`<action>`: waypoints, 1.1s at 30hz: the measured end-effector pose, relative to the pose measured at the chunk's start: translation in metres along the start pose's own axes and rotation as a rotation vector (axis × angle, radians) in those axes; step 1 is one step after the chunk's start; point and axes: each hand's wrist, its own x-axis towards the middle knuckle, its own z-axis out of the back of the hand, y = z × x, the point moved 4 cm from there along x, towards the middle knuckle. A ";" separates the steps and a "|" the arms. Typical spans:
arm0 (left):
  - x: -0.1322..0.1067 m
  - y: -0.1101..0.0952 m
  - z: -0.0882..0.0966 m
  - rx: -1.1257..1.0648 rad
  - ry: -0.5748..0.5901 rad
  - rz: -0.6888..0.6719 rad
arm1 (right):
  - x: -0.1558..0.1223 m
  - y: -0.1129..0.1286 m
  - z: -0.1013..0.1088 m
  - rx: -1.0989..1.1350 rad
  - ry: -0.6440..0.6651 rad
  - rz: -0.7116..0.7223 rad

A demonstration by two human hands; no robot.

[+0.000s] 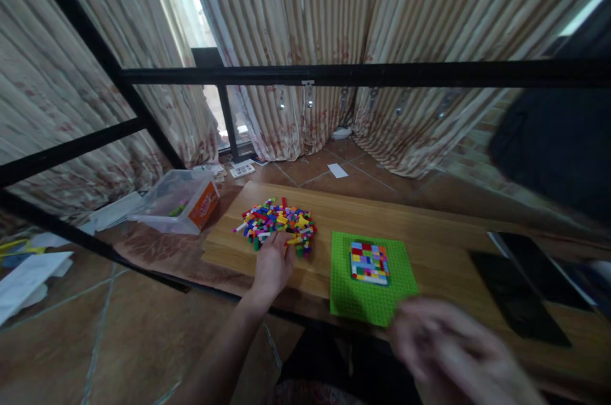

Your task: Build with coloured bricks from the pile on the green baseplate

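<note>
A heap of small coloured bricks [277, 221] lies on the wooden table [429, 227]. My left hand [273, 262] rests at the near edge of that heap, its fingers reaching into the bricks; what they hold I cannot make out. To the right lies a green baseplate [370, 297] with a patch of mixed-colour bricks [369, 262] built on it. My right hand [446, 344] hovers close to the camera at the plate's near right corner, smeared by motion, fingers unreadable.
A clear plastic tub with an orange label [180, 202] stands on the floor left of the table. Black flat devices [518, 293] lie on the table's right side. Black metal bars [363, 74] cross in front of curtains. Papers litter the floor at left.
</note>
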 end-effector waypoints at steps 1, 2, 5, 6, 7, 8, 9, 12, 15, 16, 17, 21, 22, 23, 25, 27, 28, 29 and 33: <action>-0.007 -0.013 -0.003 -0.068 0.049 -0.007 | 0.012 -0.001 -0.008 -0.049 -0.008 -0.022; -0.014 -0.026 -0.007 -0.136 0.101 -0.008 | 0.022 -0.002 -0.016 -0.100 -0.005 -0.032; -0.039 -0.064 -0.022 -0.376 0.319 0.009 | 0.040 -0.010 -0.035 -0.192 0.060 0.019; -0.046 -0.074 -0.027 -0.453 0.382 0.014 | 0.040 -0.014 -0.037 -0.199 0.085 0.034; -0.052 -0.082 -0.030 -0.515 0.423 0.025 | 0.039 -0.018 -0.037 -0.198 0.100 0.034; -0.056 -0.088 -0.034 -0.560 0.447 0.036 | 0.037 -0.022 -0.035 -0.194 0.097 0.022; -0.058 -0.093 -0.036 -0.588 0.457 0.047 | 0.035 -0.027 -0.032 -0.189 0.085 0.001; -0.057 -0.102 -0.043 -0.608 0.460 0.050 | 0.032 -0.039 -0.017 -0.156 0.022 -0.091; -0.052 -0.110 -0.050 -0.608 0.465 -0.008 | 0.033 -0.048 -0.007 -0.106 0.022 -0.161; -0.050 -0.113 -0.053 -0.606 0.466 -0.034 | 0.034 -0.051 -0.004 -0.088 0.032 -0.176; -0.049 -0.115 -0.055 -0.603 0.466 -0.061 | 0.035 -0.053 -0.002 -0.075 0.041 -0.186; -0.041 -0.111 -0.067 -0.576 0.386 -0.119 | 0.048 -0.067 0.013 -0.102 -0.006 -0.206; -0.039 -0.107 -0.069 -0.558 0.343 -0.109 | 0.054 -0.071 0.017 -0.124 -0.030 -0.199; -0.037 -0.101 -0.071 -0.535 0.301 -0.091 | 0.060 -0.075 0.021 -0.147 -0.054 -0.188; -0.034 -0.089 -0.074 -0.484 0.246 -0.054 | 0.073 -0.084 0.026 -0.188 -0.090 -0.157; -0.034 -0.078 -0.078 -0.441 0.227 -0.043 | 0.085 -0.094 0.028 -0.213 -0.115 -0.133; -0.034 -0.074 -0.079 -0.425 0.220 -0.048 | 0.090 -0.100 0.028 -0.219 -0.121 -0.128; -0.035 -0.070 -0.080 -0.412 0.214 -0.058 | 0.094 -0.105 0.026 -0.223 -0.122 -0.125; -0.037 -0.065 -0.083 -0.388 0.206 -0.090 | 0.101 -0.121 0.020 -0.232 -0.114 -0.128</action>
